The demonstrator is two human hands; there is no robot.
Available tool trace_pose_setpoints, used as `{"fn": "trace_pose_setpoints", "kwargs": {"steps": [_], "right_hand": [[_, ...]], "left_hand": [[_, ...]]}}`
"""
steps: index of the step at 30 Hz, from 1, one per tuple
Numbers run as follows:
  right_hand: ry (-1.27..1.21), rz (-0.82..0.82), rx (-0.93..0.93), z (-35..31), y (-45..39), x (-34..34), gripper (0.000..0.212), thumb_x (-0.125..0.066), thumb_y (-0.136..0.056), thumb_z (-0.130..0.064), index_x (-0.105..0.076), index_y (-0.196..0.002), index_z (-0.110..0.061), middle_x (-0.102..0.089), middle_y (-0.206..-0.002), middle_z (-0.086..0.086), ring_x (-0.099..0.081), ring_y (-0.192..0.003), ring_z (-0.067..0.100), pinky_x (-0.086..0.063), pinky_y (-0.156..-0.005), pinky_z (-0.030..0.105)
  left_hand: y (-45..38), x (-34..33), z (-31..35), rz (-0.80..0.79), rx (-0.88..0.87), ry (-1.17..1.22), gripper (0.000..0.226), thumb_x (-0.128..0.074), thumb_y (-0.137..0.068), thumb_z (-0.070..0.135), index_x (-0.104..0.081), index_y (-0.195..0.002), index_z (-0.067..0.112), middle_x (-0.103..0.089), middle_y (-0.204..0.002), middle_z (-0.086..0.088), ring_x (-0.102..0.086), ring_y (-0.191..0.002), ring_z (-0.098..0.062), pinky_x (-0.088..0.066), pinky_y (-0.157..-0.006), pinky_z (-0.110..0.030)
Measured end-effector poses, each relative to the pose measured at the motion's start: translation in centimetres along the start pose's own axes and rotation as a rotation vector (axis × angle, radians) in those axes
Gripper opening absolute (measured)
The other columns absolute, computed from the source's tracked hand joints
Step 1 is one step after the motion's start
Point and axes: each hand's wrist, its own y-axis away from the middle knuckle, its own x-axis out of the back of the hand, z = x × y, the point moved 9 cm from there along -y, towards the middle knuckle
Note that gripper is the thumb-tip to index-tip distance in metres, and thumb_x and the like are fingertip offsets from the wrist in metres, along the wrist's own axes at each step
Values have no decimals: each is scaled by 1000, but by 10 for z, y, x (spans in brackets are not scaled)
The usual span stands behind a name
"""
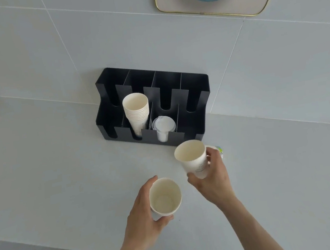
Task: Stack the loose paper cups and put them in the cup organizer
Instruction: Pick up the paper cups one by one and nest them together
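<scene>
Beyond both hands, against the tiled wall, the black cup organizer (154, 105) sits on the white counter (63, 176). In one of its front slots, ahead of the left hand (143, 212), stands a stack of paper cups (137, 112); clear lids (163, 126) fill the slot beside it. The left hand grips one loose cup (165, 197) upright, while the right hand (212, 176) clasps another cup (193, 158), tilted, just in front of the organizer
</scene>
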Motion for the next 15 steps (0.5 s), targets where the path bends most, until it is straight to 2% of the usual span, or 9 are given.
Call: {"fn": "trace_pose_setpoints", "kwargs": {"steps": [3,4,6,7,9,12,13,15], "right_hand": [[-181,-24,118,-48,10,7,90,-91,-71,-11,-34,-140,-26,-51,-130,-22,-57,-113,3,-52,-91,23],[-231,-65,165,-62,14,4,99,-91,-71,-11,-28,-146,-28,-47,-131,-33,-56,-119,2,-50,-95,16],[-293,-174,240,-86,21,-10,118,-92,-71,-13,-14,-158,-28,-42,-129,-44,-55,-127,7,-48,-101,15],[-301,-223,275,-96,25,-20,121,-93,-71,-13,-12,-161,-28,-43,-133,-43,-54,-130,10,-48,-103,17],[-280,-280,334,-110,31,-42,111,-92,-72,-14,-24,-159,-26,-45,-143,-30,-53,-133,12,-50,-104,23],[-260,-308,332,-112,38,-62,79,-91,-74,-24,-49,-142,-29,-60,-131,-17,-62,-121,13,-55,-98,36],[-265,-311,312,-109,39,-65,77,-91,-75,-26,-50,-140,-29,-63,-129,-15,-63,-119,13,-56,-97,37],[-292,-318,290,-104,43,-67,86,-91,-75,-24,-43,-147,-27,-61,-135,-12,-62,-123,13,-55,-98,30]], "left_hand": [[-2,20,-15,39,31,-9,105,-90,-65,39,-21,-141,58,-37,-143,37,-46,-127,0,-48,-101,-36],[-3,25,-19,47,38,-11,105,-91,-65,39,-21,-141,58,-38,-143,37,-46,-126,0,-48,-100,-35],[-7,34,-23,54,53,-6,103,-91,-64,40,-23,-141,56,-42,-141,35,-49,-124,-1,-50,-98,-37],[-11,37,-25,58,61,-1,102,-90,-64,41,-24,-141,55,-44,-139,32,-51,-122,-2,-52,-96,-38],[-15,44,-31,74,80,4,99,-90,-63,43,-28,-140,53,-49,-136,30,-54,-120,-2,-54,-92,-38],[-16,44,-39,89,107,1,93,-88,-62,43,-33,-137,48,-51,-131,33,-55,-118,1,-54,-92,-32],[-16,41,-38,84,107,0,91,-87,-63,42,-34,-137,47,-50,-129,35,-54,-117,3,-53,-91,-30],[-17,35,-38,72,113,7,85,-84,-64,42,-37,-136,47,-50,-125,39,-54,-114,7,-51,-89,-25]]}}
